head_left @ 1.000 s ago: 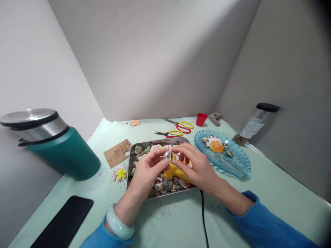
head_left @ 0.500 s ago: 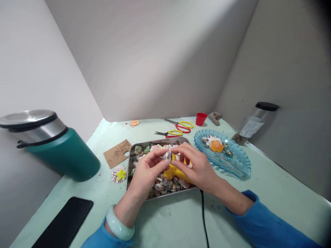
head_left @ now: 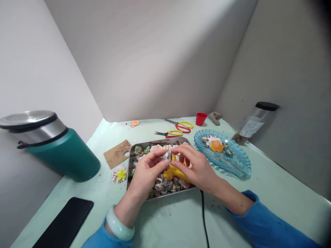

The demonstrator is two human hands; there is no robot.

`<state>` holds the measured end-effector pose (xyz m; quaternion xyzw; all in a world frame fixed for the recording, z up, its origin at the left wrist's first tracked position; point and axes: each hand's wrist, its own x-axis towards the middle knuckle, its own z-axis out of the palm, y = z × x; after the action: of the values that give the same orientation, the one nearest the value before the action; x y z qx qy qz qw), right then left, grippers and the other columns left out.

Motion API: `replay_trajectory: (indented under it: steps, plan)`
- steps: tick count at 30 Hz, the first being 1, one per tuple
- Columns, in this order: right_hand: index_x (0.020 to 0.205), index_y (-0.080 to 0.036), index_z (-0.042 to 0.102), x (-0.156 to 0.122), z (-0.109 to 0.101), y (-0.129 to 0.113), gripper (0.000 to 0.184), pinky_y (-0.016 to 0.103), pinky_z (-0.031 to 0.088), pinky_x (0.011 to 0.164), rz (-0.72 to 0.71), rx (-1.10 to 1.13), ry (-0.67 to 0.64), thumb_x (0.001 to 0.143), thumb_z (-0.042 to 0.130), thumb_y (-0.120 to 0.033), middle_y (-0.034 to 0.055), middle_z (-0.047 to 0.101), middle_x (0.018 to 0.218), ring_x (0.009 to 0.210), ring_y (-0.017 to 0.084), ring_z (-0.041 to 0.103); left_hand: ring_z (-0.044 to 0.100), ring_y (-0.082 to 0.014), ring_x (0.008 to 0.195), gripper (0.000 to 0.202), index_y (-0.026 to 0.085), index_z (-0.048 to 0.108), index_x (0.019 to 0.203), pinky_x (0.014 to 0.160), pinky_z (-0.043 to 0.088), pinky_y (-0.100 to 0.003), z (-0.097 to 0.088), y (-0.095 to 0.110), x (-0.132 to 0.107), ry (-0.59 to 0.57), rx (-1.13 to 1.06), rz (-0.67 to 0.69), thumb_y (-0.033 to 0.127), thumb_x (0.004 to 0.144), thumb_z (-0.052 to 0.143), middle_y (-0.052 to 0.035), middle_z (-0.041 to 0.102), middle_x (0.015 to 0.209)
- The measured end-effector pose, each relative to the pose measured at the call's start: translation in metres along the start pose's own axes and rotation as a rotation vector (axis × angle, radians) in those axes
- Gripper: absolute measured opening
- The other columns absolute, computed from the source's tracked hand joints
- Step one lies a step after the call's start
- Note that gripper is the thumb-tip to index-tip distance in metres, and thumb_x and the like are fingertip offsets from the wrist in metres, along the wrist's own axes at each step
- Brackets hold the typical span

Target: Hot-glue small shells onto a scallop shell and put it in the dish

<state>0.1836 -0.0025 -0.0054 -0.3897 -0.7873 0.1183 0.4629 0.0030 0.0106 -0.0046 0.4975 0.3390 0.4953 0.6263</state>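
Note:
My left hand (head_left: 148, 169) pinches a small greyish-white shell (head_left: 166, 156) between thumb and fingers. From the other side, the thumb and fingertips of my right hand (head_left: 197, 166) close on the same shell. Both hands are over a metal tray (head_left: 128, 176) filled with many seashells (head_left: 159, 186), some green, some spotted or pinkish. Below my right hand a yellow glue gun (head_left: 178, 173) rests on the shells, partly covered by the hand. A black cord (head_left: 203, 213) runs from it toward me.
Left of the tray are a cardboard piece (head_left: 117, 154), a spotted shell with a yellow flower (head_left: 120, 175), a green bottle (head_left: 64, 155) and a black phone (head_left: 64, 224). Behind it lie two scissors (head_left: 169, 133) and a red cup (head_left: 201, 119). A blue plate (head_left: 238, 167) and clear jar (head_left: 254, 124) stand right.

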Motion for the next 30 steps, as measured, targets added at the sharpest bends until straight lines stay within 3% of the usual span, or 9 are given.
replay_trajectory:
  steps: [8,14,20,24,30]
  plan:
    - [0.113,-0.017,0.058,0.0007,0.0008,-0.0002,0.023,0.026,0.049,0.064,0.004,0.005,-0.003,0.091,0.062,-0.022,0.0072,0.061,0.103,0.072,0.013,0.057,0.063,-0.0112,0.080,0.026,0.022,0.074,0.099,0.077,0.051,-0.023,-0.0003,0.0000,-0.0005,-0.002,-0.023,-0.004,0.024,0.074,0.078,-0.0019,0.072,0.094]
    - [0.128,-0.017,0.050,0.0005,0.0009,-0.0017,0.043,0.028,0.050,0.067,0.055,0.020,-0.004,0.088,0.066,-0.025,0.0072,0.060,0.107,0.074,0.013,0.058,0.061,-0.0098,0.074,0.027,0.020,0.072,0.104,0.073,0.049,-0.023,0.0002,0.0026,-0.0008,0.008,-0.076,-0.018,0.029,0.078,0.074,-0.0026,0.070,0.094]
    - [0.107,-0.018,0.060,0.0015,0.0032,-0.0039,0.023,0.031,0.050,0.077,0.031,0.025,0.034,0.086,0.068,-0.022,0.0075,0.064,0.104,0.092,0.019,0.060,0.062,-0.0117,0.076,0.030,0.019,0.069,0.108,0.073,0.050,-0.025,0.0024,0.0041,-0.0018,-0.018,-0.131,-0.070,0.034,0.082,0.070,-0.0034,0.070,0.090]
    - [0.106,-0.018,0.062,0.0016,0.0060,-0.0051,0.024,0.034,0.049,0.084,0.029,0.032,0.048,0.084,0.070,-0.022,0.0078,0.065,0.104,0.095,0.020,0.060,0.064,-0.0158,0.086,0.030,0.019,0.066,0.108,0.078,0.050,-0.028,0.0027,0.0038,-0.0033,-0.062,-0.119,-0.093,0.037,0.085,0.066,-0.0047,0.070,0.096]
    - [0.102,-0.019,0.062,0.0000,0.0063,-0.0052,0.014,0.032,0.048,0.081,0.043,0.023,0.021,0.089,0.062,-0.020,0.0071,0.064,0.102,0.093,0.019,0.060,0.062,-0.0130,0.080,0.028,0.020,0.066,0.104,0.077,0.050,-0.026,0.0012,-0.0012,-0.0015,-0.034,-0.016,-0.083,0.039,0.085,0.065,-0.0033,0.069,0.098]
